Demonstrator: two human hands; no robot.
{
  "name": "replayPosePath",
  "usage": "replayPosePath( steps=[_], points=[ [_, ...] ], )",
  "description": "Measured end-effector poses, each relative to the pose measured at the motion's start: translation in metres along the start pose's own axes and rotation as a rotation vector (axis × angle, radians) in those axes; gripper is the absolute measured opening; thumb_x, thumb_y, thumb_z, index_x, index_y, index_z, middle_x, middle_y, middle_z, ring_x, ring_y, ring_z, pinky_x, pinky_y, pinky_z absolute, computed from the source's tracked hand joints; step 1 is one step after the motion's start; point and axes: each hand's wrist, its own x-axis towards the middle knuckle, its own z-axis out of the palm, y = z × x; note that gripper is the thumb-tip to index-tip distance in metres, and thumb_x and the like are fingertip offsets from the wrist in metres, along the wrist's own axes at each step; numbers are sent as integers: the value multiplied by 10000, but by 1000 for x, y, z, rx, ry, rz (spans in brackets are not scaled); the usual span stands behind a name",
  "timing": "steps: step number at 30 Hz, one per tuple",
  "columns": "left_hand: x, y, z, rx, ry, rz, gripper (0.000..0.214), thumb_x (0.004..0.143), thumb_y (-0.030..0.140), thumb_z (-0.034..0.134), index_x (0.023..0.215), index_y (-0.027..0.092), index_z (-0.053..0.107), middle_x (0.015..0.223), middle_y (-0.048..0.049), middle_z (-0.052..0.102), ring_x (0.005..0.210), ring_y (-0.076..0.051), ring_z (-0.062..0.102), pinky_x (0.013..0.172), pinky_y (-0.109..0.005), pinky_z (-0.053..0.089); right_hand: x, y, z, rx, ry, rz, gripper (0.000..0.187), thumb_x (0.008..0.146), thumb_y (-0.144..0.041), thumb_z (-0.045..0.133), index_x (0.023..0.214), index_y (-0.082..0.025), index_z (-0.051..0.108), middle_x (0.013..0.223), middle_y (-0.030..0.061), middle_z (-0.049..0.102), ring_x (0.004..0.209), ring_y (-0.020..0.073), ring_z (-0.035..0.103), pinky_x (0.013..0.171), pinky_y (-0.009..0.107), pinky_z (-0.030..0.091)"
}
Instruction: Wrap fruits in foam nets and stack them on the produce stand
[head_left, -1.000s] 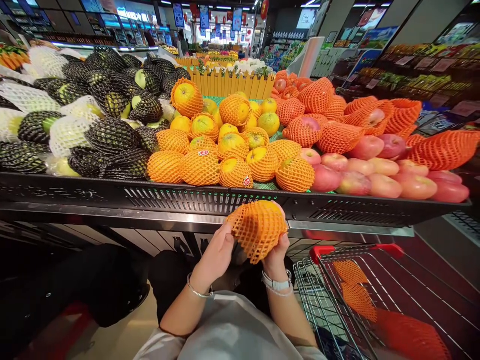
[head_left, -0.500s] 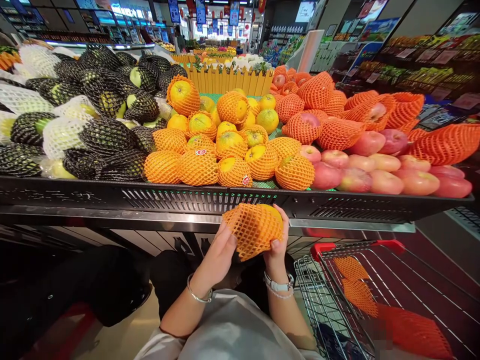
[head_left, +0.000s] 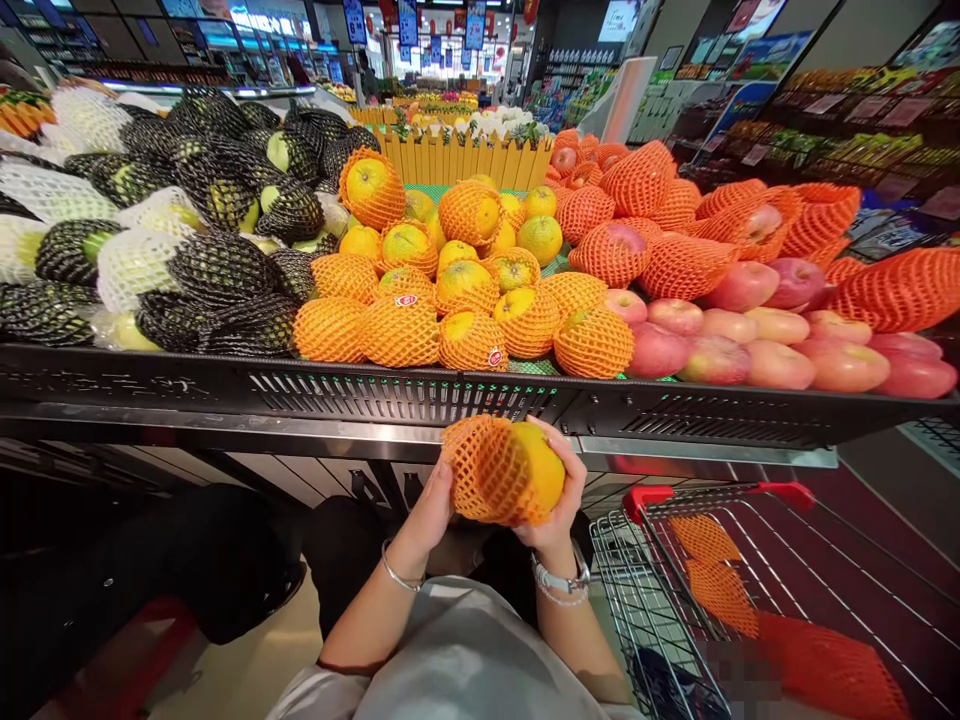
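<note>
I hold a yellow-orange citrus fruit (head_left: 541, 465) in front of me, just below the display's front edge. An orange foam net sleeve (head_left: 484, 470) covers its left part, and its right end is bare. My left hand (head_left: 430, 508) grips the sleeve from the left. My right hand (head_left: 564, 490) cups the fruit from the right, fingers curled over its top. Both wrists wear bracelets. More netted citrus (head_left: 465, 300) is piled on the display right above my hands.
A black display counter (head_left: 420, 395) carries dark-netted green fruit (head_left: 210, 270) at left and red apples (head_left: 750, 350) with orange nets at right. A shopping cart (head_left: 675, 600) with a red handle stands at lower right, holding orange nets. Store aisles lie behind.
The net sleeve has slid left off the fruit, baring its right end. My right hand has moved up around the fruit, and both hands have shifted slightly lower.
</note>
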Motion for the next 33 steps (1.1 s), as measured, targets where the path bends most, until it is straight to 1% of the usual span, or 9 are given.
replayPosePath(
  steps=[4, 8, 10, 14, 17, 19, 23, 27, 33],
  points=[
    [-6, 8, -1, -10, -79, 58, 751, 837, 737, 450, 1383, 228, 529, 1453, -82, 523, 1366, -327, 443, 1169, -460, 333, -3, -6, 5, -26, -9, -70, 768, 722, -685, 648, 1357, -311, 432, 1341, 116, 516, 1230, 350, 520, 1004, 620, 420],
    [-13, 24, -5, 285, -278, 65, 665, 814, 628, 604, 1340, 223, 575, 1402, -92, 573, 1327, -335, 487, 1162, -478, 335, 1, -14, 8, 34, 157, 114, 730, 795, -712, 533, 1363, -262, 436, 1328, 127, 548, 1224, 339, 542, 1030, 589, 419],
    [-13, 27, -2, 448, -301, 26, 565, 793, 527, 686, 1260, 213, 639, 1356, -102, 610, 1313, -338, 498, 1171, -488, 313, 9, -19, 4, -29, 120, 224, 619, 891, -658, 410, 1326, -227, 499, 1277, 125, 602, 1175, 312, 586, 1005, 534, 459],
    [-12, 10, 12, 301, 6, -81, 537, 724, 479, 763, 1169, 194, 668, 1261, -119, 669, 1213, -324, 589, 1101, -487, 416, 30, -29, -3, -286, -128, 298, 398, 1002, -396, 330, 1248, -231, 595, 1222, 81, 669, 1125, 244, 637, 970, 433, 501],
    [-10, -7, 20, -1, 261, -38, 642, 630, 472, 831, 1182, 207, 640, 1241, -110, 677, 1156, -298, 629, 1027, -434, 495, 36, -38, 0, -327, -135, 222, 357, 1010, -290, 339, 1286, -248, 562, 1286, 68, 636, 1225, 230, 575, 1034, 444, 453],
    [-9, -10, 22, -129, 343, 18, 626, 606, 452, 848, 1157, 230, 652, 1212, -91, 692, 1125, -273, 647, 979, -389, 530, 33, -42, 4, -323, -95, 137, 300, 991, -289, 417, 1245, -251, 573, 1254, 74, 634, 1205, 238, 566, 1020, 456, 449],
    [-6, -5, 21, -185, 414, 61, 534, 570, 450, 865, 1022, 215, 705, 1030, -74, 744, 939, -241, 709, 852, -342, 585, 23, -43, 11, -356, -107, 109, 205, 873, -345, 654, 1025, -222, 591, 1003, 66, 604, 955, 228, 588, 828, 394, 510],
    [-6, -4, 17, -154, 447, 125, 492, 595, 490, 846, 984, 221, 711, 979, -59, 742, 898, -223, 708, 819, -316, 587, 21, -37, 14, -328, -197, 189, 204, 883, -359, 637, 821, -219, 503, 811, 14, 520, 789, 190, 534, 699, 324, 483],
    [-15, 5, -11, -54, 214, 116, 550, 596, 444, 853, 1081, 244, 687, 1054, -58, 727, 984, -252, 678, 881, -359, 567, 27, -36, 1, -254, -303, 162, 78, 903, -209, 575, 849, -222, 520, 1023, 56, 521, 976, 210, 526, 830, 359, 460]
  ],
)
